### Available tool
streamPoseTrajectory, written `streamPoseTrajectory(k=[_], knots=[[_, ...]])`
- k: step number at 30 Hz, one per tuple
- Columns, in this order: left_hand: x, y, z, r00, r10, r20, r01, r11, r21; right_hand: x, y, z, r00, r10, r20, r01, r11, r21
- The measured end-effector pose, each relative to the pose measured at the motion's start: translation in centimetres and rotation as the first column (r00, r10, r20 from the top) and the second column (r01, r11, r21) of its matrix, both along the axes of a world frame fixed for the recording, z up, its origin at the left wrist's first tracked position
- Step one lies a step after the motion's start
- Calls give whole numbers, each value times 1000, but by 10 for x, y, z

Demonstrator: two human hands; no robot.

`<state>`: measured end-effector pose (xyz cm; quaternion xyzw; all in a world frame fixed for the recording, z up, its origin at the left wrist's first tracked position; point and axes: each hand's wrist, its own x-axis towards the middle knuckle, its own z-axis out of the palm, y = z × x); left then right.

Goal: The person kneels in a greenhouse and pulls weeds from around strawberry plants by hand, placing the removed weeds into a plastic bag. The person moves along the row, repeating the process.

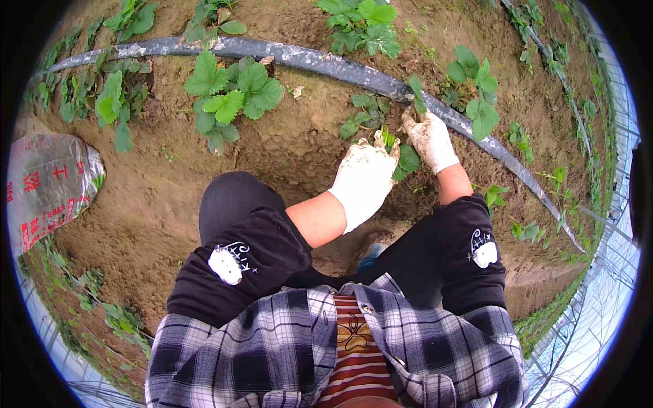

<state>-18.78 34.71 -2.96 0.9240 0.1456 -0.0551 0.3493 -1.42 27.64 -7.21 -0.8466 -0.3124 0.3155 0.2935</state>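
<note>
My left hand (365, 178), in a white glove soiled at the fingers, is at a small strawberry plant (408, 159). Yellow-green young leaves show between its fingertips, and larger leaves stick out beside them. My right hand (432, 140), gloved the same way, has its fingers bent down at the soil against the black drip irrigation hose (352, 65). A single upright leaf (417, 94) rises at those fingertips; whether they pinch it is hidden. Just left of the hands, a darker, drooping strawberry plant (365, 113) lies low on the bed.
Leafy strawberry plants (232, 94) line both sides of the hose. At far left lies a printed plastic sack (56, 188). My bent knee (240, 201) is close to the bed's sloping soil (301, 148). A second hose (558, 71) runs along the right.
</note>
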Motion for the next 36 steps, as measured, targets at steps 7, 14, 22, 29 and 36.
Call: streamPoseTrajectory(k=[7, 14, 22, 29, 36], knots=[[2, -11, -4, 999, -4, 44, 3, 1000, 24, 11, 46, 8, 877, 478, -49, -477, 856, -196], [3, -13, -5, 996, 3, 92, -3, 1000, 0, 4, 58, 8, 822, 560, 105, -501, 798, -335], [4, -15, -8, 997, 9, 81, -11, 1000, 22, -2, 46, -10, 717, 578, 390, -482, 815, -321], [1, -16, -12, 993, 45, 106, -48, 998, 27, -4, 39, -15, 722, 519, 457, -446, 855, -265], [-1, -16, -13, 994, 49, 96, -53, 998, 38, 15, 42, -6, 691, 666, 283, -656, 741, -142]])
